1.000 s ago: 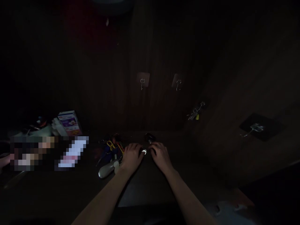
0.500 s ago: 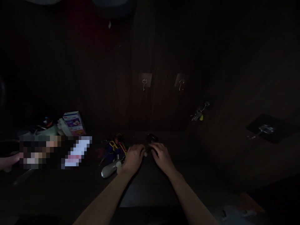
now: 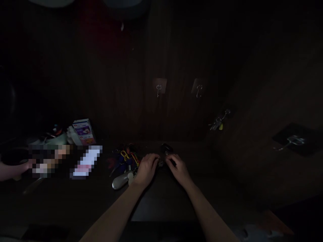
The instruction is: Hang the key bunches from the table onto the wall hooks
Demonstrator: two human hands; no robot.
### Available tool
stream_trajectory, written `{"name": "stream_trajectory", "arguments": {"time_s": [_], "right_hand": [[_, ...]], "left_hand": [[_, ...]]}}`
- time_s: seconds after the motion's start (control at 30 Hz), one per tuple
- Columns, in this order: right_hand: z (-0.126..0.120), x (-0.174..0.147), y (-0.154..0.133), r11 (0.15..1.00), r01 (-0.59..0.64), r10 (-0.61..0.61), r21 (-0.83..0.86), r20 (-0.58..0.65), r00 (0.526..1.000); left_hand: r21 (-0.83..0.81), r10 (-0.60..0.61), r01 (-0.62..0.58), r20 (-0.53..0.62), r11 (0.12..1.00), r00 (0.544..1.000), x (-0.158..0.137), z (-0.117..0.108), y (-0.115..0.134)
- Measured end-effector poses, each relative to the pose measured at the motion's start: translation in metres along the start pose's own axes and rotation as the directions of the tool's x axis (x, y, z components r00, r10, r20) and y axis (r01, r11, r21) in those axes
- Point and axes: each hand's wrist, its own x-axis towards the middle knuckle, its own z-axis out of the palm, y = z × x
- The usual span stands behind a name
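A dark wooden shelf point(image 3: 83, 201) carries a loose spread of belongings in dim light: a pink-sided container point(image 3: 15, 173) at far left, a white, purple and orange carton point(image 3: 84, 130) toward the back, a tangle of colored cords point(image 3: 124, 157), a pale rounded device point(image 3: 120, 180) just before it, and a black oblong object point(image 3: 166, 147) near the rear edge.

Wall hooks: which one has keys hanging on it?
The third hook from the left: keys with a yellow piece hang from it. The first hook, second hook and fourth hook show no keys.
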Motion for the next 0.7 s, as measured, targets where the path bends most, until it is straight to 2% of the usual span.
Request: {"name": "stream_trajectory", "arguments": {"time_s": [0.1, 0.3, 0.57, 0.7], "right_hand": [[-0.0001, -0.0002, 0.0006, 0.995, -0.055, 0.054, 0.084, 0.010, 0.998], [0.0011, -0.0006, 0.0004, 0.990, -0.008, -0.007, 0.143, 0.100, 0.995], [-0.0016, -0.0004, -0.0012, 0.981, -0.084, 0.083, 0.173, 0.016, 0.996], [-0.0029, -0.0008, -0.0018, 0.980, -0.057, 0.068, 0.190, -0.052, 0.996]], "left_hand": [[-0.026, 0.032, -0.032, 0.025, 0.999, 0.999, -0.0008, -0.0020, 0.0013], [-0.060, 0.082, -0.078, 0.063, 0.995, 0.995, -0.0014, -0.0022, 0.0017], [-0.109, 0.085, -0.081, 0.029, 0.991, 0.996, -0.0024, -0.0055, 0.0055], [-0.136, 0.093, -0.089, 0.022, 0.987, 0.995, -0.0024, -0.0084, 0.0100]]}}
